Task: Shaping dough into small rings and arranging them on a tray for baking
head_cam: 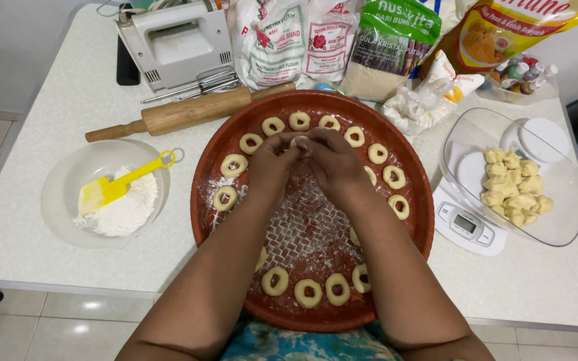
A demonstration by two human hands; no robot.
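Along the desk's far edge I note two white flour bags [289, 40], a green-topped sugar bag [393, 47] and a yellow pouch [503, 33], cut off. My left hand [272, 167] and right hand [336, 167] pinch one dough piece [298, 141], mostly hidden, over the red tray [423, 220].

the two hands [306, 164] nearly cover a dough piece [298, 141], so its shape can't be told; forearms hide some dough rings [356, 235] on the round tray [235, 137]; the bags [332, 30] behind are cut off at the top edge
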